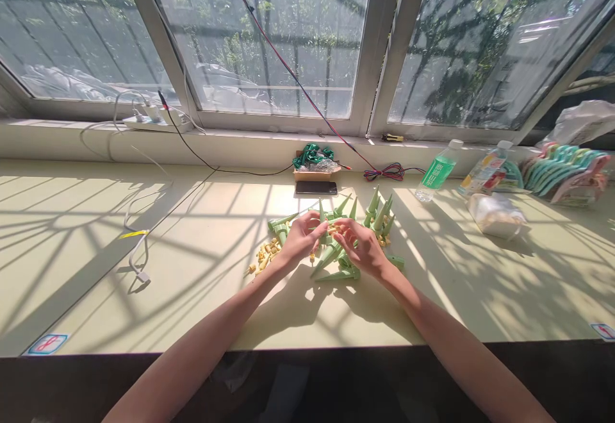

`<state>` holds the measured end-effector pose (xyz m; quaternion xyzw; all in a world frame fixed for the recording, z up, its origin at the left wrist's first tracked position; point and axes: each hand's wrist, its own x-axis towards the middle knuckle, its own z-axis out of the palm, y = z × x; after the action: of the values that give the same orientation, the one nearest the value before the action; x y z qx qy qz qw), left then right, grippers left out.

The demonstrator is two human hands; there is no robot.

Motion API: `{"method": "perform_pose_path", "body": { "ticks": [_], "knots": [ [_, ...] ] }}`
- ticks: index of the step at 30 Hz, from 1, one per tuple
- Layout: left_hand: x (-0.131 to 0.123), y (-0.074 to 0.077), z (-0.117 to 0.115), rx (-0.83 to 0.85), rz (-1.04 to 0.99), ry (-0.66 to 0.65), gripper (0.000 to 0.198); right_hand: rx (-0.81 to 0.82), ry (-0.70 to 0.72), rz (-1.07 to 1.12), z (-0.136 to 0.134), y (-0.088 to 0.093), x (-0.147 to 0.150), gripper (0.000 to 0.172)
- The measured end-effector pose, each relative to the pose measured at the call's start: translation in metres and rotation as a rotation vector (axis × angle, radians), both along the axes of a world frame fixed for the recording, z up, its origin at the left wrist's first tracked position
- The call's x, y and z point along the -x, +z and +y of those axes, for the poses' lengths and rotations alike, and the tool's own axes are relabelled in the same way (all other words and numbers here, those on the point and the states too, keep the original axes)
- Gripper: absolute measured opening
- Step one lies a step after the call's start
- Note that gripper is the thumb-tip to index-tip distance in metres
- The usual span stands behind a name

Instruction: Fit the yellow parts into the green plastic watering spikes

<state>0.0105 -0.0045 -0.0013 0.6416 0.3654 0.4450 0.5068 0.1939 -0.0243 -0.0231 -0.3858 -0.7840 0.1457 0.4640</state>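
Note:
My left hand (302,238) is closed around a pale green cone-shaped spike (322,213), its point turned up. Close beside it, my right hand (361,247) has its thumb and fingers pinched together. Small yellow bits show by those fingertips, but I cannot tell whether one is held. More green spikes (340,275) lie in a heap under and behind both hands, some standing point up at the right. A pile of small yellow plugs (266,254) lies left of my left hand, and a single yellow plug (312,259) rests between the hands.
Behind the heap are a black phone (316,188) and a small box (316,173) with green stuff in it. Two bottles (438,172), a wrapped white packet (497,216) and a stack of hangers (567,173) stand right. A white cable (139,263) lies left.

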Motion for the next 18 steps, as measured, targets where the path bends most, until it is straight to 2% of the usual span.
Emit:
{"method": "perform_pose_path", "body": {
  "ticks": [5, 9, 18],
  "knots": [
    [0.0020, -0.0046, 0.0038, 0.136, -0.152, -0.008, 0.036, 0.035, 0.066, 0.023, -0.0011, 0.0022, -0.0001, 0.024],
    [0.0023, -0.0034, 0.0034, 0.242, -0.201, -0.011, 0.039, 0.025, 0.049, 0.018, 0.0012, -0.0003, -0.0003, 0.022],
    [0.0026, -0.0027, 0.0027, 0.223, -0.173, -0.012, 0.038, -0.031, 0.023, 0.006, 0.0029, -0.0019, 0.0005, 0.018]
  ]
}}
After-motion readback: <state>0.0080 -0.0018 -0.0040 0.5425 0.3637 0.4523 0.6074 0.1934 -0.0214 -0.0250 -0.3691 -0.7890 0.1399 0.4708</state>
